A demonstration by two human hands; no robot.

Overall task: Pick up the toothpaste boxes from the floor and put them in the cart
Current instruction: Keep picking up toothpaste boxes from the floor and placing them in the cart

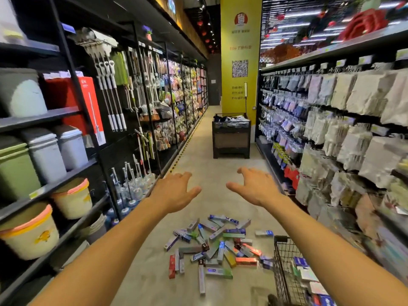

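Hands first: we log both arms stretched forward over the aisle, palms down. The left hand (pixel 174 191) has its fingers spread and only slightly bent, thumb out to the side, and holds nothing. The right hand (pixel 254 186) mirrors it, fingers splayed and a little hooked at the tips, and also holds nothing. The two hands are near each other but apart.

The toothpaste boxes (pixel 216 246) lie in a loose heap on the floor (pixel 220 160), below and between the forearms, pointing in all directions (blue, white, green, red and orange packs, print too blurred to read). One stray box (pixel 264 233) sits just off the heap's right side.

The cart (pixel 284 257), black wire mesh, stands at lower right, just beside the heap. We see a second lot of boxes (pixel 308 273) lying inside it, partly hidden by the right forearm.

Surroundings: the left shelving (pixel 44 120) carries buckets (pixel 72 198), lidded bins (pixel 46 151) and hanging mops (pixel 110 89). The right racks (pixel 344 107) hold hanging packets. Further down the aisle stand a dark display bin (pixel 231 138) and a yellow pillar (pixel 240 51).
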